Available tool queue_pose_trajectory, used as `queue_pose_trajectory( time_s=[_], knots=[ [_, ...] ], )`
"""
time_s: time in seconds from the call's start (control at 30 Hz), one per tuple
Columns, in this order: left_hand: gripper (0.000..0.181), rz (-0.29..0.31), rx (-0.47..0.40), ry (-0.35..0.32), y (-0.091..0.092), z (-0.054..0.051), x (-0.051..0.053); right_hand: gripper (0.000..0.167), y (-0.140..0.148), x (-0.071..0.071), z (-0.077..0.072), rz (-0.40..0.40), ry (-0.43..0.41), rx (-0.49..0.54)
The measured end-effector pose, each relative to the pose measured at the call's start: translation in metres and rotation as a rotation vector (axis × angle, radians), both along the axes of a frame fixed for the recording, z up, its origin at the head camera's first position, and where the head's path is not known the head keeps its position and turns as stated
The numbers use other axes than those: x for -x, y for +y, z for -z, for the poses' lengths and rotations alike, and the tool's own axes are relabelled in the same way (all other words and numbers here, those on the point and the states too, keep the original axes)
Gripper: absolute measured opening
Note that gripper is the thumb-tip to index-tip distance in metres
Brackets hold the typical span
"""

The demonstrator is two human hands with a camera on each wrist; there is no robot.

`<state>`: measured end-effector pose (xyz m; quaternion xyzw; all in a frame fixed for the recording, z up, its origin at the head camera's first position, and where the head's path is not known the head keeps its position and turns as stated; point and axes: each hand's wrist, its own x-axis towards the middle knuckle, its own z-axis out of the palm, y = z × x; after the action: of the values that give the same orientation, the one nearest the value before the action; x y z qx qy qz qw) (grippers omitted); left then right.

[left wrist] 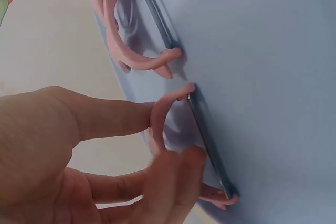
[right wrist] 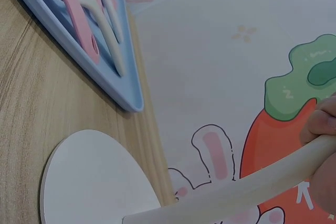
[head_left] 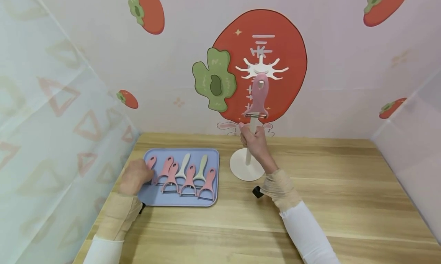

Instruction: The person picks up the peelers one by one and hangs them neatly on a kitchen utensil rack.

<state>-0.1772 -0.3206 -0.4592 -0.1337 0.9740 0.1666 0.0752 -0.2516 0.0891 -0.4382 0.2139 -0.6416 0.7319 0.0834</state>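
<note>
My right hand point(head_left: 255, 142) grips the white pole point(right wrist: 252, 195) of a stand with a round white base point(head_left: 241, 168). A white ring of hooks point(head_left: 261, 68) tops the pole, and one pink peeler point(head_left: 260, 91) hangs from it towards me. At the left end of a blue tray point(head_left: 165, 200), my left hand point(head_left: 135, 176) is at another pink peeler point(left wrist: 163, 111). Its thumb touches one side of the peeler's frame, and the blurred fingers curl at the other side. The handle is partly hidden by the hand.
Several more pink peelers point(head_left: 189, 176) and two pale ones, including a greenish peeler point(head_left: 201, 166), lie side by side in the tray. The wooden table point(head_left: 327, 202) meets a printed back wall point(head_left: 334, 103) behind the stand. A patterned side wall point(head_left: 62, 114) stands on the left.
</note>
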Motion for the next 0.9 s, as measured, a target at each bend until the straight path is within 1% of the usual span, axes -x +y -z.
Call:
queue_pose_trajectory(
  time_s=[0.13,0.2,0.27,0.33,0.43,0.57,0.6,0.7,0.83,0.9],
  knots=[
    [0.012,-0.031,0.009,-0.005,-0.003,0.002,-0.001,0.054,-0.004,0.0,0.0,-0.015,-0.005,0.019],
    [0.013,-0.053,0.023,-0.015,-0.002,0.001,-0.001,0.054,-0.004,0.0,0.0,-0.02,-0.004,0.022],
    [0.016,-0.062,0.037,-0.018,-0.001,-0.001,0.0,0.054,-0.004,0.0,0.001,-0.017,-0.001,0.023],
    [0.019,-0.06,0.037,0.0,0.001,-0.006,0.0,0.055,-0.003,0.0,0.001,-0.013,0.004,0.023],
    [0.021,-0.033,0.029,0.073,0.006,-0.015,-0.002,0.055,-0.002,0.001,0.002,-0.011,0.009,0.028],
    [0.019,0.015,-0.013,0.173,0.015,-0.026,-0.004,0.055,-0.001,0.002,0.003,-0.01,0.017,0.028],
    [0.019,0.024,-0.018,0.188,0.018,-0.029,-0.004,0.054,-0.001,0.002,0.002,-0.011,0.017,0.026],
    [0.02,0.069,-0.029,0.285,0.029,-0.036,-0.007,0.055,0.0,0.001,0.002,-0.009,0.015,0.017],
    [0.024,0.149,-0.035,0.447,0.044,-0.044,-0.012,0.054,0.0,0.001,0.003,-0.011,0.014,0.017],
    [0.027,0.184,-0.052,0.496,0.052,-0.047,-0.013,0.054,0.001,0.002,0.002,-0.006,0.021,0.014]
  ],
)
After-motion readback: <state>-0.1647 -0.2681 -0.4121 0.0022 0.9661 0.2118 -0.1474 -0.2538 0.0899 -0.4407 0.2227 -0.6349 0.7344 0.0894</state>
